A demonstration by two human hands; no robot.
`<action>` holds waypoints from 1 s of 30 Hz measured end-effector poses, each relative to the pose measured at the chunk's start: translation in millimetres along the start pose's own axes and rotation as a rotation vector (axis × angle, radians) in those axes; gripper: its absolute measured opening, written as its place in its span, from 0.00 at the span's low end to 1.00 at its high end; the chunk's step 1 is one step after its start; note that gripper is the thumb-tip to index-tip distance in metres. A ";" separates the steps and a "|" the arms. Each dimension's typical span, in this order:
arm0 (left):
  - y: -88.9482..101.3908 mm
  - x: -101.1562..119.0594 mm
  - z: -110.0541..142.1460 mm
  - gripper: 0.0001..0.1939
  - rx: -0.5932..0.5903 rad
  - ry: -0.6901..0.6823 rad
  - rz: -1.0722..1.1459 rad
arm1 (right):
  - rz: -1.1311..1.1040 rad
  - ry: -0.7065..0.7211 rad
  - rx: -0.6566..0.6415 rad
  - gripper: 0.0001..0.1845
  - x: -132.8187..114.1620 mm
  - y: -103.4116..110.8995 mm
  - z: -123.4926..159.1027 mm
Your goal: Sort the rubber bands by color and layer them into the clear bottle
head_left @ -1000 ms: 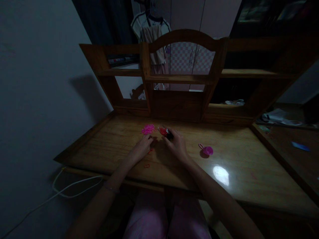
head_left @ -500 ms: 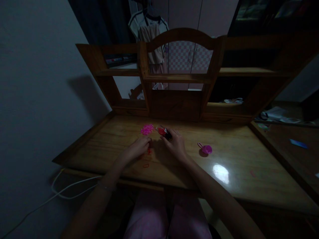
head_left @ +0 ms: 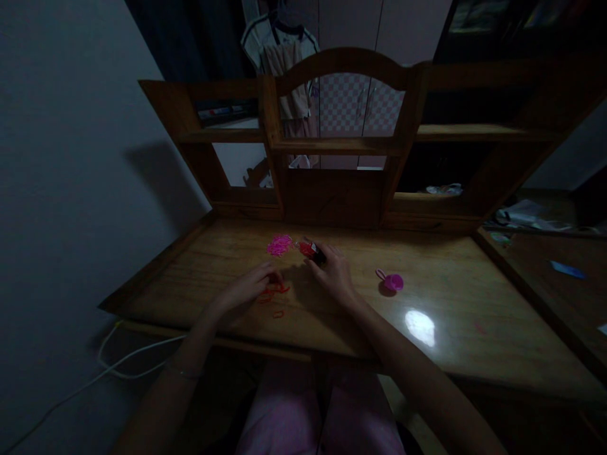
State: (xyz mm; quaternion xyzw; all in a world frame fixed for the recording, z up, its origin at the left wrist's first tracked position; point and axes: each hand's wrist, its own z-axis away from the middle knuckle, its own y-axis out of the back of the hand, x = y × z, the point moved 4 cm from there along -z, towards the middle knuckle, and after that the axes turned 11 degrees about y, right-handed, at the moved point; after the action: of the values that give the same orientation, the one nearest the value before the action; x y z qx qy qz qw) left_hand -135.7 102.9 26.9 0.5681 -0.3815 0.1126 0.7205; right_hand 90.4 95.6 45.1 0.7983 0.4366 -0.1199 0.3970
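My right hand point(head_left: 333, 268) is wrapped round a small bottle point(head_left: 309, 249) that lies tilted on the desk. The bottle looks clear and red with a pale label patch and a dark end under my fingers. Its narrow end points left, towards a heap of small bright pink pieces point(head_left: 279, 244). My left hand point(head_left: 256, 282) is low over several thin red loops point(head_left: 268, 295), fingers curved down and somewhat apart at the loops. I see nothing held in it, though the fingertips are dim. One more loop, orange-red point(head_left: 278, 314), lies nearer the desk's front edge.
A small pink cup with a loop handle point(head_left: 393, 282) is on the wooden desk point(head_left: 450, 284) to the right. A shelf unit point(head_left: 334, 146) rises along the back. A white cable point(head_left: 137, 354) hangs at the front left. Light glares off the desk at right.
My left hand has drawn back to the left and down from near the bottle, uncovering more red loops, and its fingers have loosened. My right hand and the bottle have barely moved.
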 end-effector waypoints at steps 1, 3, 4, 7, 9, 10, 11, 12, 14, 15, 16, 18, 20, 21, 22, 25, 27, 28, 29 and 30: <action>-0.1 0.0 2.3 0.17 -0.020 0.008 0.045 | 0.000 -0.003 -0.003 0.22 -0.3 -0.1 -0.1; 1.8 -2.7 5.1 0.17 -0.027 0.021 0.091 | 0.001 -0.005 -0.009 0.22 -0.4 -0.4 -0.2; 4.2 -5.9 5.6 0.16 0.001 0.027 0.090 | 0.000 -0.003 -0.011 0.22 -0.3 -0.7 -0.1; 13.5 -20.8 6.0 0.17 0.152 0.050 0.021 | -0.001 0.005 -0.013 0.22 0.8 -1.4 0.3; 16.1 -30.2 6.2 0.17 0.191 0.066 -0.030 | 0.005 0.004 -0.014 0.22 1.7 -1.7 0.7; 15.8 -33.1 6.8 0.16 0.180 0.071 -0.045 | 0.007 0.003 -0.016 0.22 1.9 -1.8 0.8; 14.9 -34.1 7.8 0.16 0.158 0.073 -0.053 | 0.007 0.002 -0.018 0.22 1.9 -1.9 0.9; 13.6 -33.4 9.5 0.16 0.134 0.072 -0.057 | 0.008 0.004 -0.019 0.22 1.8 -1.8 0.9; 10.9 -27.2 14.7 0.16 0.080 0.065 -0.065 | 0.012 0.010 -0.019 0.22 1.5 -1.8 0.9; 9.8 -22.8 18.2 0.17 0.056 0.062 -0.077 | 0.015 0.012 -0.021 0.22 1.5 -1.9 0.9; 8.9 -18.3 21.9 0.17 0.032 0.061 -0.095 | 0.017 0.013 -0.022 0.22 1.5 -2.0 1.0; 8.0 -11.1 29.1 0.15 -0.007 0.064 -0.134 | 0.014 0.009 -0.020 0.22 1.9 -2.3 1.4; 7.7 -7.5 34.7 0.18 -0.045 0.063 -0.160 | 0.005 0.008 -0.017 0.22 2.0 -2.6 1.7; 7.6 -6.9 36.4 0.22 -0.060 0.058 -0.165 | 0.001 0.009 -0.018 0.22 1.9 -2.7 1.8; 7.4 -6.6 37.3 0.25 -0.073 0.050 -0.167 | -0.001 0.011 -0.020 0.22 1.6 -2.9 1.8; 5.6 -5.6 35.3 0.29 -0.097 0.019 -0.185 | -0.004 0.007 -0.029 0.23 1.0 -3.0 1.7; 3.2 -2.4 31.3 0.33 -0.106 0.000 -0.211 | -0.001 0.000 -0.036 0.24 0.8 -2.9 1.5; 1.7 0.1 28.9 0.35 -0.109 -0.011 -0.229 | 0.001 -0.002 -0.037 0.23 0.7 -2.7 1.4; 0.1 3.1 26.6 0.36 -0.113 -0.026 -0.249 | 0.003 -0.003 -0.038 0.23 0.8 -2.7 1.3; -1.4 6.1 24.4 0.37 -0.117 -0.042 -0.268 | 0.005 -0.002 -0.038 0.23 0.8 -2.6 1.3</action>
State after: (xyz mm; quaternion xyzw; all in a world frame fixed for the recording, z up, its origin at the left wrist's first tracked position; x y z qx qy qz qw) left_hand -140.9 78.7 31.6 0.5734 -0.3231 -0.0191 0.7526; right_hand 89.0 96.0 42.5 0.7914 0.4366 -0.1114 0.4131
